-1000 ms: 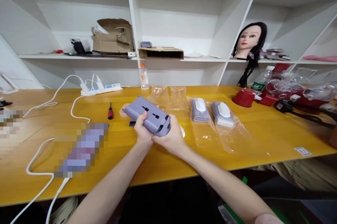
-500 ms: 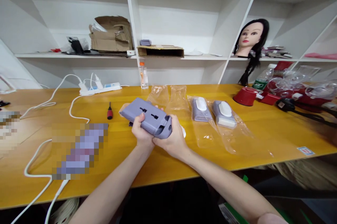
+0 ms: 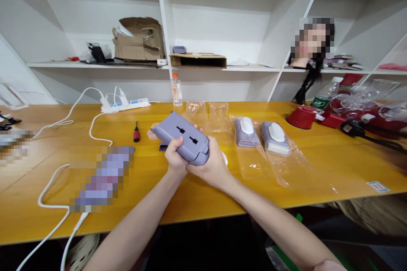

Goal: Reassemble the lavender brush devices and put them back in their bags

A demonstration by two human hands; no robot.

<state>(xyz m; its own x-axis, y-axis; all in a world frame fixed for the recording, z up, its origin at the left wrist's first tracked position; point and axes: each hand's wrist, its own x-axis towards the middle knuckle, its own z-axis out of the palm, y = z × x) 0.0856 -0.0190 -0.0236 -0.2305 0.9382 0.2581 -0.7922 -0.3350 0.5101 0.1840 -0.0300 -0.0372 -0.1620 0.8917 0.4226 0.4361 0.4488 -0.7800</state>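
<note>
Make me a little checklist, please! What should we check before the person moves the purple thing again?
1. Left hand is holding the purple case: ok.
2. Right hand is holding the case too: ok.
3. Screwdriver lies apart from both hands: ok.
4. White cord is away from the hands: ok.
5. Dark piece at the case's edge: is it attached? Cannot tell.
6. Is anything inside the case? Cannot tell.
</note>
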